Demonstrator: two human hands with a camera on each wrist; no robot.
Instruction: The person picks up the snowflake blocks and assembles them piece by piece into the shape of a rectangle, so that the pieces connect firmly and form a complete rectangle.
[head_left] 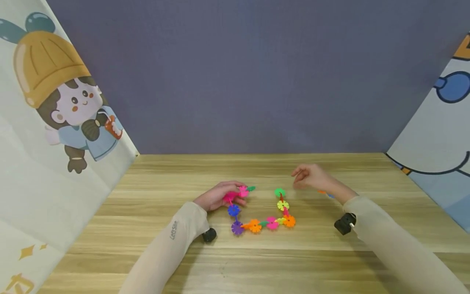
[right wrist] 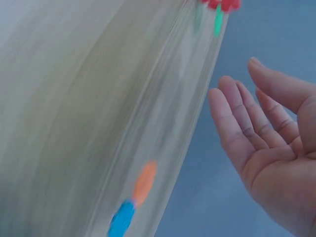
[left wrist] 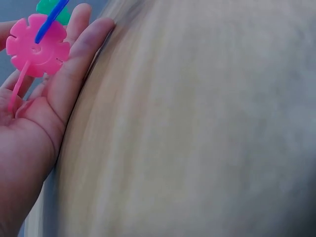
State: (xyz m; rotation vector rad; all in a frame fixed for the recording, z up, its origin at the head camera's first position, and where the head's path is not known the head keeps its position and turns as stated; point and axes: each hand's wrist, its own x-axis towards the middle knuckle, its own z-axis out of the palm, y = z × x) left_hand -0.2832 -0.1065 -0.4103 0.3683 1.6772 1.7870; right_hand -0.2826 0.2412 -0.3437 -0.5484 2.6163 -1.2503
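A chain of interlocking plastic flower discs [head_left: 272,223] lies in a U shape on the table, in blue, purple, orange, pink, yellow and green. At its left end my left hand [head_left: 222,195] holds the chain by the pink discs, and a green disc [head_left: 251,188] sticks out past the fingers. The left wrist view has a pink disc [left wrist: 38,45] against those fingers, with a blue disc joined to it edge-on. My right hand [head_left: 312,176] is off the table, right of the green disc [head_left: 280,192] at the other end. Its fingers are loosely bent and the palm holds nothing.
Beside the right forearm lie an orange disc [right wrist: 144,182] and a blue disc [right wrist: 121,219], partly hidden in the head view. The wood-grain table [head_left: 235,265] meets a grey-blue panel [head_left: 235,81] at the back. Printed panels stand on both sides.
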